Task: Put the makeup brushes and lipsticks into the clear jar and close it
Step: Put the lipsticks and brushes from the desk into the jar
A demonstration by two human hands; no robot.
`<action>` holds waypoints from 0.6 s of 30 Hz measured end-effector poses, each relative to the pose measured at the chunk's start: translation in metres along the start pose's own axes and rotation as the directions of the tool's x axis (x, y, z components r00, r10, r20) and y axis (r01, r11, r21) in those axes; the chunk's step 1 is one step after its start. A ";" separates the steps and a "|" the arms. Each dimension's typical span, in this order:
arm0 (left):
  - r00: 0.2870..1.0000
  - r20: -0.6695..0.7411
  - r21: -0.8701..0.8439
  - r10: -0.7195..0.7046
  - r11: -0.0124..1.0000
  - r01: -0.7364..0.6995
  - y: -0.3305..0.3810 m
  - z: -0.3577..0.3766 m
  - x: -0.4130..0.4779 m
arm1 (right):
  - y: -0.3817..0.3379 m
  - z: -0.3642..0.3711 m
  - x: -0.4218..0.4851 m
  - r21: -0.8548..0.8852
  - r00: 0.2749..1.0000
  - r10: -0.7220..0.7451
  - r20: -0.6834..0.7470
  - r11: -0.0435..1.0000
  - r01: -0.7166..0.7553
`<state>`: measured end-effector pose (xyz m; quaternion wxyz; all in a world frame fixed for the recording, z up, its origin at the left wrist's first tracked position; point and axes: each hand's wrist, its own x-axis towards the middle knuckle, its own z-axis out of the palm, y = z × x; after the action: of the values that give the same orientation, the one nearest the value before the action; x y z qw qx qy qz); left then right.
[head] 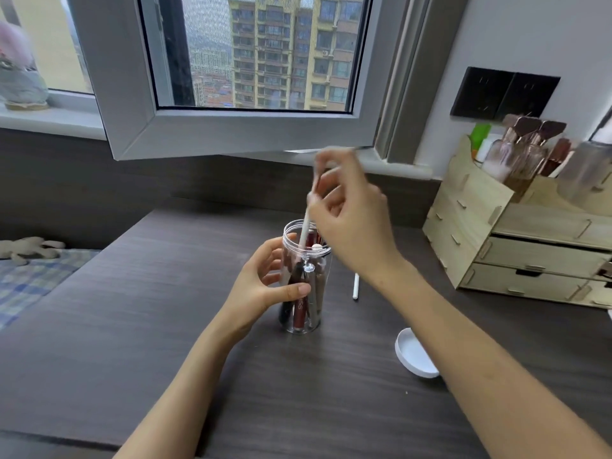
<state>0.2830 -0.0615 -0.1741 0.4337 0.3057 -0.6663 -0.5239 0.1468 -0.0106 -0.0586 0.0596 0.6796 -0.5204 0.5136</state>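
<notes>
Nearest me, the bench (165, 342) runs dark and bare from its front edge up to the jar, so both my forearms have open room to move. To the right, the white lid (415, 354) lies upturned on the bench, partly under my right forearm and well apart from the jar. The clear jar (303, 276) stands upright near the middle, its mouth open. My left hand (265, 283) wraps its left side, thumb pressed across the front wall, fingers (276, 256) curled round it. Inside stand several dark tubes, a red lipstick (299, 309) at the front and a silver-capped one beside it. A white stick (356, 286) lies on the bench just right of the jar. Above the mouth, my right hand (351, 213) pinches a thin white brush (306, 220); its lower end is already past the rim, and its upper end is blurred. Farther right, a wooden organizer (516, 233) with drawers holds bottles and brushes, crowding that edge. Left of the bench lies a bed with a checked cover (36, 276). Beyond, an open window (251, 61) swings inward over the back edge.
</notes>
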 end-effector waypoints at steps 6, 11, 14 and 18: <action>1.000 0.001 0.012 0.005 1.000 -0.005 0.000 0.001 0.000 | 0.016 0.015 -0.015 -0.207 0.993 -0.018 0.113 0.977 0.042; 1.000 -0.012 -0.009 0.011 1.000 -0.011 -0.002 0.001 0.001 | 0.014 -0.008 -0.006 -0.099 0.892 0.076 0.446 0.994 -0.035; 1.000 -0.017 -0.009 0.011 1.000 -0.011 -0.003 0.000 0.002 | 0.034 -0.023 0.002 0.164 0.907 0.194 0.374 0.949 -0.271; 1.000 -0.008 0.000 0.013 1.000 -0.013 -0.004 0.000 0.002 | 0.104 -0.005 -0.004 -0.192 0.835 0.548 0.041 0.825 -0.532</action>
<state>0.2822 -0.0643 -0.1770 0.4398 0.3036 -0.6664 -0.5199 0.0638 -0.0517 -0.1067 -0.0541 0.5200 -0.7360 0.4300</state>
